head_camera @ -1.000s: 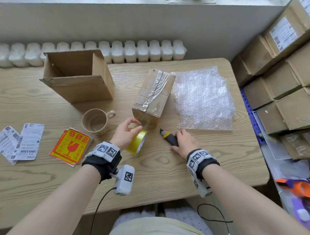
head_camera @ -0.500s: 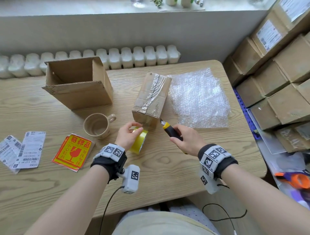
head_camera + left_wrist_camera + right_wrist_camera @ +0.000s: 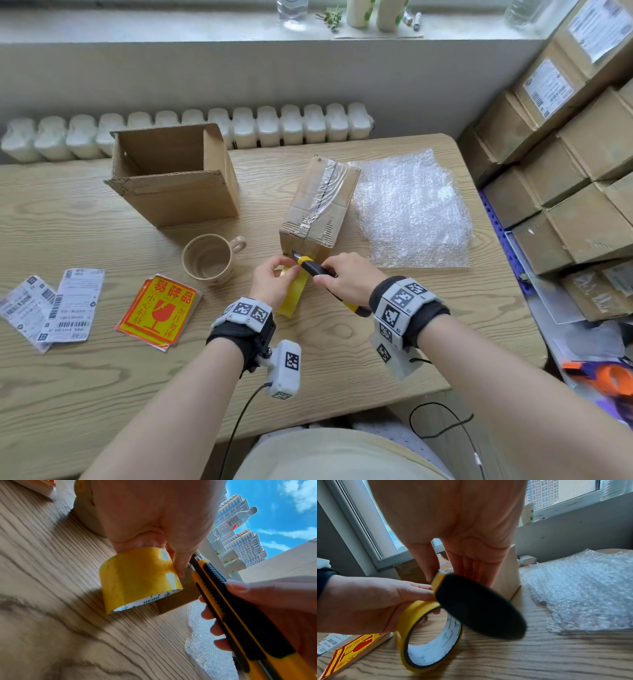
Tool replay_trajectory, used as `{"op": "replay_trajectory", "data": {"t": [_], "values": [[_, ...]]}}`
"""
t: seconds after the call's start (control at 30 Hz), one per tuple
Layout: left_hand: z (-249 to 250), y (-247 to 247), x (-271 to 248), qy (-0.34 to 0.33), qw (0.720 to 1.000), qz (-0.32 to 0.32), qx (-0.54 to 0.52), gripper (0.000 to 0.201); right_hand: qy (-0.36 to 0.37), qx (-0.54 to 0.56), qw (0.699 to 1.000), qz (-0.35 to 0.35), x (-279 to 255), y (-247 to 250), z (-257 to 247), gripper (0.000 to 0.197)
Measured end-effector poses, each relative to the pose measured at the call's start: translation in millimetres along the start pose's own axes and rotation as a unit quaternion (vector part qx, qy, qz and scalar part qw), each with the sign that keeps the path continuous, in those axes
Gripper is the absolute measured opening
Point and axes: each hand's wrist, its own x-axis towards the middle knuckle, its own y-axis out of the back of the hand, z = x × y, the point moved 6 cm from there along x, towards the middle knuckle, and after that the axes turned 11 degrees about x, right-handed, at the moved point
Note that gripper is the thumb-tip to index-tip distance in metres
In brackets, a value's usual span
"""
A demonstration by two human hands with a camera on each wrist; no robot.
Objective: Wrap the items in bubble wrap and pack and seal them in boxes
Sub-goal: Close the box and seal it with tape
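Note:
A taped cardboard box (image 3: 320, 202) stands in the middle of the wooden table (image 3: 85, 219). My left hand (image 3: 272, 282) grips a yellow roll of tape (image 3: 291, 294) standing on edge just in front of the box's near end; the tape roll (image 3: 139, 577) shows again from the left wrist. My right hand (image 3: 351, 279) grips a yellow and black utility knife (image 3: 317, 269), its blade tip at the box's near face above the roll. From the right wrist, the knife's black butt (image 3: 479, 605) covers the blade, with the roll (image 3: 428, 635) below it.
An open empty box (image 3: 171, 178) stands at the back left, a beige mug (image 3: 209, 258) in front of it. Red and yellow fragile stickers (image 3: 159, 310) and white shipping labels (image 3: 51, 305) lie at the left. Bubble wrap sheets (image 3: 411, 209) lie right of the taped box. Stacked cartons (image 3: 565, 154) fill the right side.
My right hand picked the knife up off the table and brought it left to the near end of the taped box. My left hand stayed on the tape roll.

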Motion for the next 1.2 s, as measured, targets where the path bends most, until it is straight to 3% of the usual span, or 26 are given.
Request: {"op": "replay_trajectory", "data": {"t": [0.37,0.53,0.7,1.2], "values": [[6.7,-0.1,-3.9,0.008,0.998,0.041,0.042,0.009,-0.055,0.004,0.998,0.001,7.3,0.8,-2.4,0.03],[1.0,9.8,-1.7,0.044,0.996,0.055,0.062,0.01,-0.082,-0.033,0.996,-0.021,-2.0,0.9,21.1,0.033],[-11.5,15.2,-4.2,0.049,0.997,0.027,0.048,0.007,-0.084,-0.094,0.991,-0.038,-2.8,-18.5,52.6,0.032],[-26.7,27.5,-17.5,0.063,0.997,0.034,-0.002,0.011,-0.036,-0.151,0.987,0.05,12.2,-64.3,76.9,0.028]]}}
